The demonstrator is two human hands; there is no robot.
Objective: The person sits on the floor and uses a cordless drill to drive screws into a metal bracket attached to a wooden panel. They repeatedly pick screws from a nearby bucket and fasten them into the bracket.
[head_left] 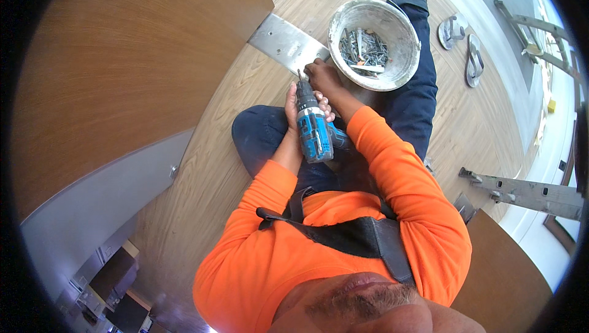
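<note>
A blue and black cordless drill (315, 133) lies in my left hand (291, 110), its fingers wrapped beneath the drill and showing on the far side. The thin bit points away from me, toward a flat metal plate (283, 40) with several holes. At the plate's near right end, my right hand (323, 76) is closed, fingertips bent down close to the bit. Whatever those fingers pinch, if anything, is hidden. Just beyond my right hand stands a whitish, stained bucket (402, 45) holding many loose screws (363, 48) and a few pale scraps.
A large brown wooden panel (141, 57) rises on the left, its corner meeting the metal plate. My legs lie bent and stretched on the wood-look floor (202, 210). Flip-flops (473, 61) lie right of the bucket. Metal ladder parts (531, 192) reach in from the right edge.
</note>
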